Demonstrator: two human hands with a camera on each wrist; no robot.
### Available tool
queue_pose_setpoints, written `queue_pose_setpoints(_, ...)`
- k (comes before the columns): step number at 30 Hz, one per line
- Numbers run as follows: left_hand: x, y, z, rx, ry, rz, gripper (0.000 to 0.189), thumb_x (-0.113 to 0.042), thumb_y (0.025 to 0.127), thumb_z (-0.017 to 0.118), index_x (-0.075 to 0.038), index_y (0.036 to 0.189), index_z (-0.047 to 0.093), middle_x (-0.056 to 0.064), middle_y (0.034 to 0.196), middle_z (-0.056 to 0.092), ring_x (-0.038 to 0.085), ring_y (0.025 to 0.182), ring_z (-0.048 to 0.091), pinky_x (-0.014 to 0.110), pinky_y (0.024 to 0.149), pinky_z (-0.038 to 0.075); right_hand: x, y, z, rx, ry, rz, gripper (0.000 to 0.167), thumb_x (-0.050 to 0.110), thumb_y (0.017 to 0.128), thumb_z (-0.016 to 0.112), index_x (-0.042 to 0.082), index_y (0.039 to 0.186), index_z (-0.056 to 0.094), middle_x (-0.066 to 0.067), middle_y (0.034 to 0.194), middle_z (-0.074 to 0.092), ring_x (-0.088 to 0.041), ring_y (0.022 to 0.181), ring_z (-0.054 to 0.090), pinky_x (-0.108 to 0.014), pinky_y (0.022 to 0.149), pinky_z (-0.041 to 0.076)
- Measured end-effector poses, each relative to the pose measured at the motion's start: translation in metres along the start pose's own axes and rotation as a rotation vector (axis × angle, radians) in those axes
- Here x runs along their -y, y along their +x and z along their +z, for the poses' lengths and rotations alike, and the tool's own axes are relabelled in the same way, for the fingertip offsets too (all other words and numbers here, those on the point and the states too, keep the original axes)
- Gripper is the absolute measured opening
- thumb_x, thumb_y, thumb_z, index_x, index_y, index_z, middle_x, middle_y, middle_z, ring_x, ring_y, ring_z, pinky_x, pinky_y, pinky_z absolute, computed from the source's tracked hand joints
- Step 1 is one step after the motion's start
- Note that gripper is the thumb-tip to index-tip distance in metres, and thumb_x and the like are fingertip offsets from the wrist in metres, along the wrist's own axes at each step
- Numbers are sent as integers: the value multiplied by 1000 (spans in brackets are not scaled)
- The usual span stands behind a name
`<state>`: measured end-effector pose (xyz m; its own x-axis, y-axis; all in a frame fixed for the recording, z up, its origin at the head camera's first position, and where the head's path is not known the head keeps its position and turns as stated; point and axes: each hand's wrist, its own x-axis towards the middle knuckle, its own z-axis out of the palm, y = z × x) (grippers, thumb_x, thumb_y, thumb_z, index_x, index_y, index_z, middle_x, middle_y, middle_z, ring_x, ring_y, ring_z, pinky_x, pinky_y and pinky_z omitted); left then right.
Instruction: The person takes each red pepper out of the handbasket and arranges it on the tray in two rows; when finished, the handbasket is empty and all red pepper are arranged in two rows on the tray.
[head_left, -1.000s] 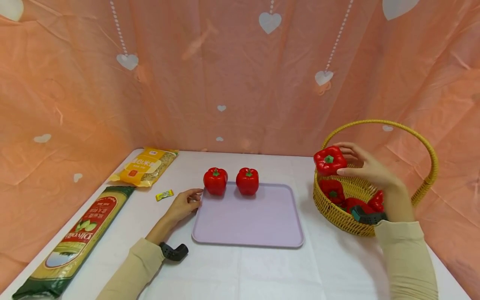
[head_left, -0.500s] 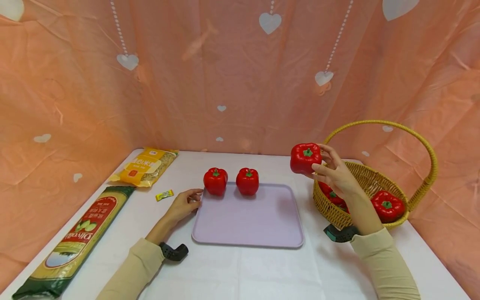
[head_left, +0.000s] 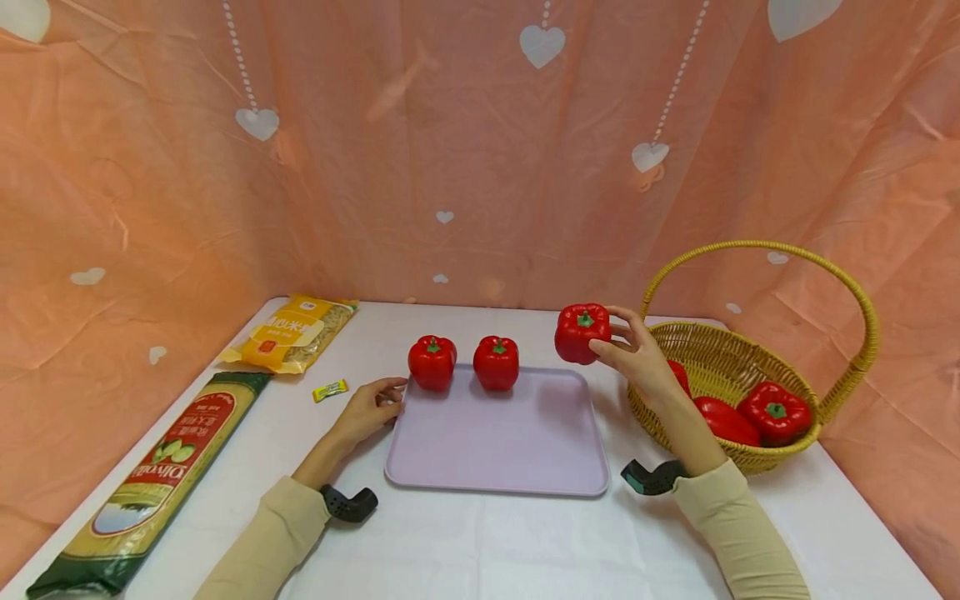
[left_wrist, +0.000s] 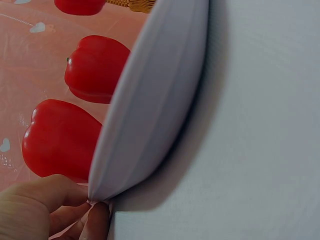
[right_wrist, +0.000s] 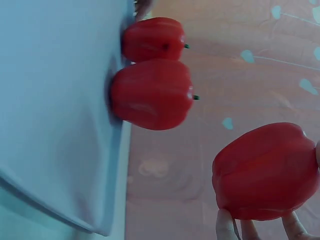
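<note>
My right hand [head_left: 636, 360] grips a red bell pepper [head_left: 582, 333] above the back right corner of the pale lilac tray [head_left: 495, 488]. Its green stem faces the head camera, and fingers show under the bell pepper [right_wrist: 267, 172] in the right wrist view. Two more red bell peppers, a left one [head_left: 432, 363] and a right one [head_left: 496, 363], stand upright side by side along the tray's back edge. At the tray's left side, my left hand [head_left: 369, 411] pinches the rim; thumb and fingertips meet there in the left wrist view.
A yellow wicker basket [head_left: 705, 333] with a tall handle stands at the right, with several red bell peppers [head_left: 776, 412] inside. On the left lie a small yellow-green packet [head_left: 330, 390], a yellow bag of grain [head_left: 296, 333] and a long green-ended pasta packet [head_left: 161, 475]. An orange curtain [head_left: 480, 167] hangs behind.
My right hand has carried the bell pepper left out of the basket and over toward the tray, lowering it slightly of late. The left hand has stayed at the tray's rim.
</note>
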<state>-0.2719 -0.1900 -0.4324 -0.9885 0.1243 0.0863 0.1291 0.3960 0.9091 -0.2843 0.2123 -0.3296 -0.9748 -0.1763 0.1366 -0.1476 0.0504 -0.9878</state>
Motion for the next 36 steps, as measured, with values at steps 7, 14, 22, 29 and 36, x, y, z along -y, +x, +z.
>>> queue_pose_setpoints(7,1,0,-1,0,-4,-2,43,2,82,58,8,124,51,14,93,56,14,72,50,20,58,47,-14,5,8,0,-63,-1,57,21,86,66,19,135,37,-13,131,38,-27,111,51,-40,92,46)
queue_pose_setpoints(14,0,1,-1,2,-4,-12,43,2,83,57,8,125,51,14,94,56,15,74,50,21,59,48,-26,8,16,-1,-160,43,66,28,82,70,16,137,36,-18,135,40,-37,120,44,-52,100,36)
queue_pose_setpoints(22,-1,0,-1,2,-3,-20,44,2,83,57,7,126,50,14,94,56,15,74,50,21,59,48,-39,12,15,-4,-212,84,65,28,84,68,11,137,35,-21,134,40,-38,121,43,-49,98,40)
queue_pose_setpoints(29,-1,-1,-1,4,1,-17,43,2,83,58,8,126,50,14,95,57,15,74,50,21,60,48,-42,13,15,-14,-214,140,67,27,84,68,8,138,34,-21,137,36,-37,123,39,-46,96,42)
queue_pose_setpoints(36,-2,0,0,7,5,-36,45,1,84,59,8,127,49,14,96,56,15,74,49,21,59,48,-46,14,16,-19,-167,193,67,24,85,67,7,140,33,-22,138,34,-37,122,40,-45,97,42)
